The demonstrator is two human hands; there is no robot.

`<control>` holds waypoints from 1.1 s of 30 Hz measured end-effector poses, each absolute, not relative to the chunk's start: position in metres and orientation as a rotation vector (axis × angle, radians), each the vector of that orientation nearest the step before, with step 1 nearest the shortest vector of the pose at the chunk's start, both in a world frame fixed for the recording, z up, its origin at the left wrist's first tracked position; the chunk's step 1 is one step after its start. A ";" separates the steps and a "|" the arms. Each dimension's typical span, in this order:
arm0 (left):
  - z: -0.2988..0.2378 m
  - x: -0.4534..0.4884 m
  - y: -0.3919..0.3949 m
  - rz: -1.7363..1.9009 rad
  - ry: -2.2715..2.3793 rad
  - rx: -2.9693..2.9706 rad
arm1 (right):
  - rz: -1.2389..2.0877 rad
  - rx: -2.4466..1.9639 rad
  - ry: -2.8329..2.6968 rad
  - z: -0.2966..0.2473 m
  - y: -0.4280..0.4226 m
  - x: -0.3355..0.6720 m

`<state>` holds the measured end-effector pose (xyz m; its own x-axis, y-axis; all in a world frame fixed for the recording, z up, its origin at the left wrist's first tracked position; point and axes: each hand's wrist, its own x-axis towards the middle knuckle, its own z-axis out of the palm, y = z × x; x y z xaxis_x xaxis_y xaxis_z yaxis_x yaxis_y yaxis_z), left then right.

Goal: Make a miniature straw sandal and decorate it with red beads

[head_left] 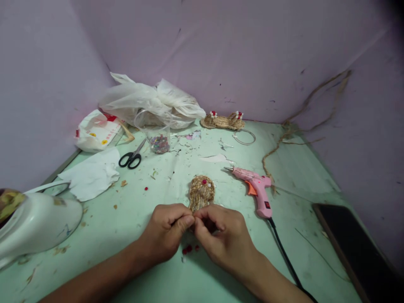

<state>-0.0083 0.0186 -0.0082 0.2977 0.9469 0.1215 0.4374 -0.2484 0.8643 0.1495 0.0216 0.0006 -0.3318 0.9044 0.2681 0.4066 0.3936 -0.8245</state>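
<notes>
A small slipper-shaped piece of coiled straw-coloured cord (202, 191) lies flat in front of me, a red bead (204, 182) and a white bead (210, 185) on its far end. Over its near end, my left hand (168, 229) is closed, thumb pressed on the curled fingers. My right hand (222, 231) pinches thumb and forefinger together right beside the left thumb. Whatever sits between the fingertips is too small or hidden to make out. Several loose red beads (189, 248) lie on the table just below my hands.
A pink glue gun (254, 183) with a black cable lies right, near a dark phone (347, 248). Black-handled scissors (131, 159), a clear cup of beads (160, 144) and a white bag (151, 101) stand left. A beaded cord pair (222, 122) sits at the back.
</notes>
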 end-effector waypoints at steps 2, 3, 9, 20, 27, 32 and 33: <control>-0.009 -0.009 0.018 0.965 1.154 1.976 | 0.968 -1.165 -1.824 0.001 0.020 0.149; -0.009 -0.010 0.017 1.006 1.103 2.019 | 1.036 -1.192 -1.783 0.002 0.020 0.148; -0.006 -0.012 0.013 1.025 0.958 1.859 | 1.302 -1.288 -1.622 0.008 0.021 0.147; -0.022 -0.019 0.038 0.963 1.117 0.752 | 0.412 -2.432 -1.795 0.020 0.051 0.247; -0.025 -0.019 0.037 0.939 1.128 0.742 | 0.629 -2.527 -1.741 -0.005 0.068 0.259; -0.027 -0.019 0.037 0.924 1.148 0.782 | 1.262 -2.000 -1.054 -0.012 0.061 0.265; -0.027 -0.019 0.037 0.918 1.146 0.794 | 1.315 -1.878 -1.018 -0.013 0.056 0.265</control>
